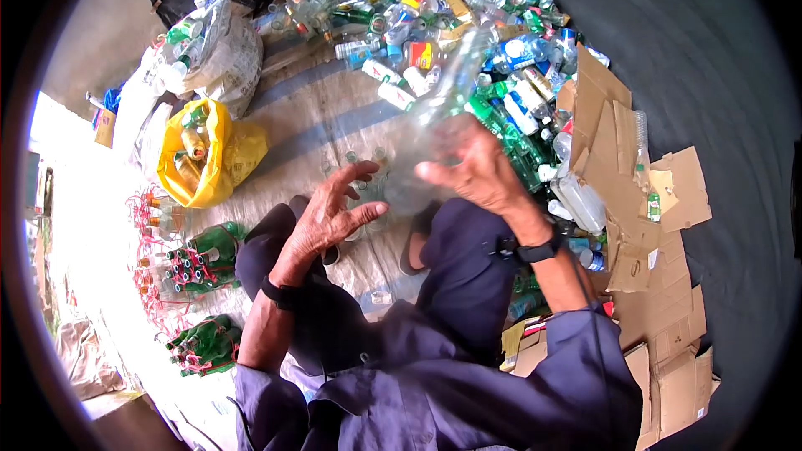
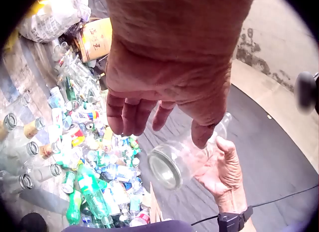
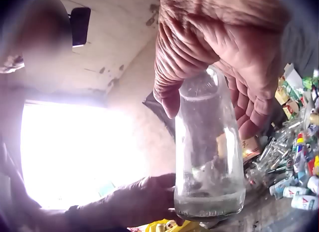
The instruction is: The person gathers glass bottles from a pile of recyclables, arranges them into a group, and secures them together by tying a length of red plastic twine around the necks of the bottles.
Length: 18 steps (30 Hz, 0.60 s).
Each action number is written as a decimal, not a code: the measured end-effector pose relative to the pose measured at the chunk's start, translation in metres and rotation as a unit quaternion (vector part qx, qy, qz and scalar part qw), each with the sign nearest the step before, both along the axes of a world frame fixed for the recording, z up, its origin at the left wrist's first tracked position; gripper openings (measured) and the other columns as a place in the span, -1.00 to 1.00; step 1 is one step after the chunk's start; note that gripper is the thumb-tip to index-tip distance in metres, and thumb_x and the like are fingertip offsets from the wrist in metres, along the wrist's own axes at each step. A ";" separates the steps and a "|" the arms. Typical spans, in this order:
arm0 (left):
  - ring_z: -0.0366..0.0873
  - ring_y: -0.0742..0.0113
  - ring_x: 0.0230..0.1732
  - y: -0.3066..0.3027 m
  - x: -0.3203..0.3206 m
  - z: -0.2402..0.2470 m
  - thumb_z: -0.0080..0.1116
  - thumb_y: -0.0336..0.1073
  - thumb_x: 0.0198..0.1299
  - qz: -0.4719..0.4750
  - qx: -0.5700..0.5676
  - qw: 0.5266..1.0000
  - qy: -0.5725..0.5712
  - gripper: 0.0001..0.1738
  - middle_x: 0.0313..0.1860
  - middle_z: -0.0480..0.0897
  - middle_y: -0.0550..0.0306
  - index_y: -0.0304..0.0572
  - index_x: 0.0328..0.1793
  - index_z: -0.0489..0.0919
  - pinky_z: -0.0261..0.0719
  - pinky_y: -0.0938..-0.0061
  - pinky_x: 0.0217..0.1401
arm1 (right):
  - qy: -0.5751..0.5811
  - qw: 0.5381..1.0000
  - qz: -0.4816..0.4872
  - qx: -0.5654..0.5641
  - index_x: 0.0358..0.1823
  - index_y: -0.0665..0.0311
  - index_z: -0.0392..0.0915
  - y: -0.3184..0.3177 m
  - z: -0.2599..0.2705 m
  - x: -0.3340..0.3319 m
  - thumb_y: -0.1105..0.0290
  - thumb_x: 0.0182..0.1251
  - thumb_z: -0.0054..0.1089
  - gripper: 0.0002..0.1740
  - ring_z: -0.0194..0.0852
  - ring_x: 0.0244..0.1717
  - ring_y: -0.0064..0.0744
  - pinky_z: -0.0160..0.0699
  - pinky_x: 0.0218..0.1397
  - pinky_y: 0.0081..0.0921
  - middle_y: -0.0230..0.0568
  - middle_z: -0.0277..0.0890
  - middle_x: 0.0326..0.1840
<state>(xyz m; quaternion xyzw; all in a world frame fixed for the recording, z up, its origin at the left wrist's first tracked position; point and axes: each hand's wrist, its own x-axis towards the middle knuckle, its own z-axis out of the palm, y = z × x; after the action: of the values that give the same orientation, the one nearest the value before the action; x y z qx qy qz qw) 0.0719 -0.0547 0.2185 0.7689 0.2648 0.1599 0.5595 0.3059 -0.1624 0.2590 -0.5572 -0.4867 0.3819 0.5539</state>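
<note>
Clamped round the narrow end of the clear glass bottle, the right hand is holding it above the lap; the spread, empty left hand, hovering beside, should be steadying its base.

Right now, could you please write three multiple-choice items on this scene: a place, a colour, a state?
1. The yellow bag lies: A on the person's left; B on their right; C in their lap.
2. The bottle in the right hand is: A green; B clear; C brown.
3. The left hand is: A a fist; B open, fingers spread; C gripping a can.
Answers: A, the head view shows it on the left side; B, the background shows through it; B, its fingers are splayed, holding nothing.
</note>
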 end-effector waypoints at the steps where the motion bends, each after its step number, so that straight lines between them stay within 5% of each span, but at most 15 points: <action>1: 0.55 0.10 0.16 0.000 -0.002 -0.006 0.48 0.03 0.08 -0.011 0.040 0.999 -0.003 -0.21 0.14 0.60 -0.12 -0.27 0.33 0.47 0.52 0.30 0.14 | -0.066 0.998 0.005 -0.011 0.24 0.37 0.33 0.003 -0.009 -0.008 0.29 0.06 0.60 -0.22 0.52 0.05 -0.41 0.56 0.16 -0.45 -0.19 0.49 0.14; 2: 0.54 0.07 0.17 -0.001 -0.005 -0.007 0.50 0.02 0.06 -0.021 0.080 0.997 -0.006 -0.18 0.15 0.59 -0.11 -0.28 0.35 0.45 0.51 0.30 0.15 | -0.044 0.997 0.019 0.059 0.17 0.44 0.34 0.006 -0.016 -0.020 0.09 0.07 0.57 -0.20 0.57 -0.02 -0.36 0.58 0.07 -0.38 -0.07 0.58 -0.03; 4: 0.58 0.05 0.09 -0.009 -0.008 0.011 0.56 0.02 -0.04 -0.021 0.065 0.993 0.099 -0.09 0.11 0.61 -0.13 -0.32 0.36 0.41 0.52 0.24 0.11 | -0.086 0.993 0.029 0.078 0.11 0.45 0.33 0.009 -0.038 -0.037 0.06 0.06 0.57 -0.21 0.58 -0.08 -0.31 0.59 0.02 -0.33 -0.02 0.58 -0.06; 7: 0.59 0.02 0.09 -0.013 -0.016 0.011 0.58 -0.04 -0.07 -0.035 0.006 0.997 0.070 -0.09 0.07 0.64 -0.13 -0.32 0.35 0.41 0.51 0.23 0.14 | -0.097 0.995 0.000 0.030 0.07 0.50 0.31 0.002 -0.049 -0.063 0.10 -0.01 0.56 -0.20 0.58 -0.11 -0.17 0.57 0.01 -0.25 0.09 0.56 -0.14; 18: 0.58 -0.11 0.21 -0.025 -0.039 -0.020 0.54 -0.22 -0.10 -0.069 0.054 0.996 0.031 -0.07 0.15 0.62 -0.14 -0.26 0.41 0.30 0.52 0.16 0.22 | -0.172 0.983 0.045 -0.037 0.12 0.54 0.35 -0.024 -0.019 -0.091 0.07 0.08 0.44 -0.23 0.57 0.00 0.14 0.57 0.07 -0.17 0.25 0.53 -0.02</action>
<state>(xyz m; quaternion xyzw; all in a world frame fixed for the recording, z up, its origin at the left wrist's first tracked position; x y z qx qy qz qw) 0.0325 -0.0796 0.1988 0.8194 0.2192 0.1106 0.5180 0.2144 -0.1866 0.2404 -0.6126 -0.5846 0.3226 0.4230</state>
